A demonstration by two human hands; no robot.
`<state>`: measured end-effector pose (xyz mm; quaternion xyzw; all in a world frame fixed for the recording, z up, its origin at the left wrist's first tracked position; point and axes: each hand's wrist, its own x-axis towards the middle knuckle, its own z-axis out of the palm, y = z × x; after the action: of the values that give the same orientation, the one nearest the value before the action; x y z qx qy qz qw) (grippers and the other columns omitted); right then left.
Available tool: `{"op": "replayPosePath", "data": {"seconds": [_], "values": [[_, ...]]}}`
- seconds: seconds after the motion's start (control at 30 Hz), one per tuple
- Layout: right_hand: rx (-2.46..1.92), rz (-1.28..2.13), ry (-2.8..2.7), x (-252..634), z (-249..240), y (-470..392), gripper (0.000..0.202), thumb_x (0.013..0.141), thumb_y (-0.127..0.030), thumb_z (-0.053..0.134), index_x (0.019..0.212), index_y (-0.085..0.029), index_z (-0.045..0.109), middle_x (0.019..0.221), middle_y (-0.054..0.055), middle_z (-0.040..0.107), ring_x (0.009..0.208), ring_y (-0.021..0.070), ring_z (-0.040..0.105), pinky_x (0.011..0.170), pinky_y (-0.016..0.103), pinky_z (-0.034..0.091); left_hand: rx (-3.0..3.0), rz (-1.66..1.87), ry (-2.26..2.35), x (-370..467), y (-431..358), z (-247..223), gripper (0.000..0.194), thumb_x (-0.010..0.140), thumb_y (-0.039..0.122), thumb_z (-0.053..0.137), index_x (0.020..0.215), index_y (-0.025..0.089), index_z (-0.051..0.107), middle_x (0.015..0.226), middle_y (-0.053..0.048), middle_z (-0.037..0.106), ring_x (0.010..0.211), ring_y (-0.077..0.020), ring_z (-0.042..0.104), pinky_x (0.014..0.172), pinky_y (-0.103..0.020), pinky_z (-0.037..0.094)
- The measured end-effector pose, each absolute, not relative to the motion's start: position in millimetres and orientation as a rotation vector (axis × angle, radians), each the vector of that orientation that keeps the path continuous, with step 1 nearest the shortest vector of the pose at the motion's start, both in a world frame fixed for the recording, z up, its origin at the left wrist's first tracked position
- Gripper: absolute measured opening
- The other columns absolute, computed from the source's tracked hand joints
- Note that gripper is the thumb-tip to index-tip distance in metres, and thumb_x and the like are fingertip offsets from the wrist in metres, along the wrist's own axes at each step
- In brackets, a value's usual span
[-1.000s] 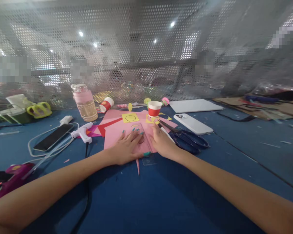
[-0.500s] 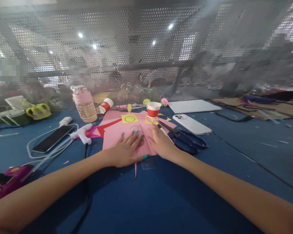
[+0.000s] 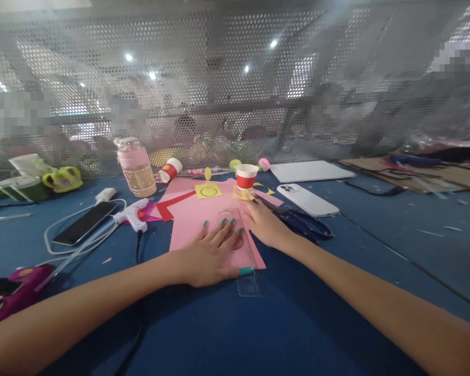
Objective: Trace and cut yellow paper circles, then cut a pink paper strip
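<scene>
My left hand (image 3: pixel 215 253), with teal nails, lies flat with fingers spread. It presses on a clear plastic stencil ruler (image 3: pixel 250 285) over a pink paper sheet (image 3: pixel 184 224). A small dark curved mark shows on the sheet above the fingertips. Beside the sheet's right edge, my right hand (image 3: pixel 268 224) has its fingers stretched forward, close to a yellow paper piece (image 3: pixel 243 193); its fingertips are blurred. Dark-blue-handled scissors (image 3: pixel 309 223) lie partly behind the right hand. A red-and-white paper cup (image 3: pixel 246 177) stands upright just beyond.
A yellow square with a drawn circle (image 3: pixel 208 191) and a red paper strip (image 3: pixel 166 209) lie on pink paper. Leftward are a glue gun (image 3: pixel 135 215), a black phone (image 3: pixel 85 223), a bottle (image 3: pixel 135 167) and a power strip (image 3: pixel 18 292). A white phone (image 3: pixel 308 200) lies right.
The pink sheet and stencil have slid toward me and slightly right under my left hand. My right hand has shifted slightly right, and the white marker-like object beside it is now hidden.
</scene>
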<state>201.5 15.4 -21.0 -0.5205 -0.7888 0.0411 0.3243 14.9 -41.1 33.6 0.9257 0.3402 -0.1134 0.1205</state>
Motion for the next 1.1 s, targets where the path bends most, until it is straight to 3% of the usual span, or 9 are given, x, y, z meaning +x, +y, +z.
{"op": "replayPosePath", "data": {"seconds": [0.17,0.4,0.63,0.8,0.97,1.1], "values": [[-1.319,0.272,-1.894,199,-18,14,0.038,0.083,-0.019,0.035,0.117,-0.009,0.049,0.118,0.019,0.059,0.11,0.0239,0.057,0.094,0.041,0.046,2.717,-0.301,1.001,11,-33,30,0.08,0.083,0.067,0.014,0.144,0.017,0.002,0.15,-0.01,-0.006,0.138,-0.0257,-0.008,0.109,-0.053,0.0],[-1.432,0.124,-1.704,202,-18,15,0.029,0.084,-0.024,0.036,0.098,-0.015,0.06,0.097,0.014,0.069,0.096,0.0263,0.064,0.087,0.043,0.048,2.766,-0.371,0.963,5,-18,31,0.078,0.085,0.064,0.017,0.143,0.016,-0.001,0.15,-0.011,-0.008,0.138,-0.0234,-0.007,0.11,-0.051,0.0],[-1.361,0.197,-1.716,206,-21,21,0.028,0.082,-0.024,0.039,0.101,-0.016,0.058,0.102,0.013,0.068,0.096,0.0247,0.064,0.083,0.04,0.05,2.707,-0.482,0.892,4,-22,41,0.08,0.085,0.063,0.023,0.143,0.016,-0.006,0.149,-0.012,-0.012,0.137,-0.0261,-0.011,0.109,-0.053,0.001],[-1.236,0.301,-1.803,204,-23,20,0.033,0.084,-0.024,0.037,0.113,-0.015,0.051,0.114,0.015,0.062,0.107,0.0234,0.06,0.093,0.043,0.045,2.702,-0.385,1.023,9,-37,40,0.081,0.085,0.063,0.021,0.143,0.014,-0.004,0.15,-0.017,-0.006,0.136,-0.0303,-0.011,0.108,-0.057,0.001],[-1.048,0.442,-1.964,198,-16,10,0.042,0.089,-0.03,0.033,0.128,-0.016,0.038,0.125,0.015,0.055,0.12,0.0205,0.05,0.101,0.043,0.039,2.658,-0.379,0.85,15,-55,43,0.078,0.082,0.067,0.023,0.143,0.024,0.001,0.15,-0.01,-0.008,0.133,-0.0325,-0.017,0.104,-0.063,-0.006],[-1.023,0.452,-2.249,193,-10,0,0.049,0.091,-0.034,0.029,0.137,-0.018,0.025,0.126,0.013,0.056,0.128,0.0222,0.039,0.106,0.054,0.023,2.634,-0.372,0.812,14,-57,45,0.079,0.082,0.066,0.027,0.143,0.024,0.001,0.15,-0.011,-0.006,0.134,-0.0326,-0.014,0.103,-0.063,-0.007]]}}
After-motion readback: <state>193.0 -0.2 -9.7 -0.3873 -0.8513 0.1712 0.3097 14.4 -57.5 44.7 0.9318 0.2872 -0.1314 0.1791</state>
